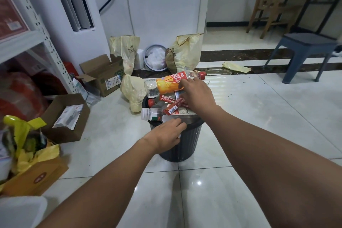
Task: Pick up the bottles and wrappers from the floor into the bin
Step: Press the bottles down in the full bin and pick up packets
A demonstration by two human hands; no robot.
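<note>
Though the bin [185, 144] is heaped past its rim, rt hand [198, 96] lies over the orange bottle [166, 84] on top — fingers bent, grip unclear; lt hand [164, 135] rests flat-fingered on the near rim.

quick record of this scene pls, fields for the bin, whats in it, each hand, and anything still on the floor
bin: dark ribbed bin, piled above its rim
contents: orange-label bottle lying across the top; white-capped bottle; red wrappers
right hand: grips the orange-label bottle near its neck
left hand: flat, rests at the bin's near rim
floor: yellow wrapper lying beside the grey stool
</note>
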